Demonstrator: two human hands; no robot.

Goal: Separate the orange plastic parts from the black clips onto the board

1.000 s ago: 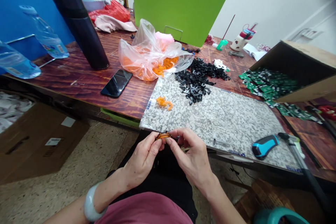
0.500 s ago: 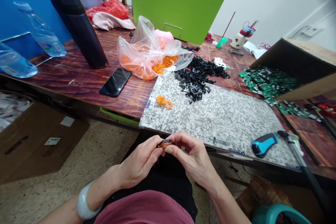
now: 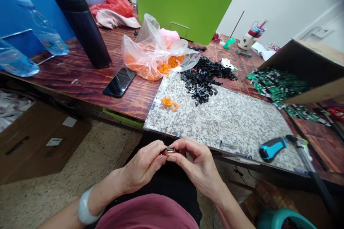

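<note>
Between my two hands is a small orange and black plastic part (image 3: 168,151), held above my lap just in front of the table edge. My left hand (image 3: 143,161) pinches its left end between thumb and fingers. The right end is gripped the same way by my right hand (image 3: 195,161). Fingertips cover much of the part, so its exact kind is unclear. On the speckled board (image 3: 220,125) beyond my hands lie a few loose orange plastic pieces (image 3: 169,103) and a heap of black plastic pieces (image 3: 201,80).
A plastic bag (image 3: 153,57) of orange pieces sits behind the board, beside a phone (image 3: 119,82) and a dark flask (image 3: 83,25). At right, a cardboard box (image 3: 317,53) spills green pieces (image 3: 279,86). A blue-black handled tool (image 3: 272,149) lies near the board's right edge.
My fingers have shifted slightly apart on the part, and more of its black upper edge and orange side shows. The whole view has moved a little; the table items stay in place.
</note>
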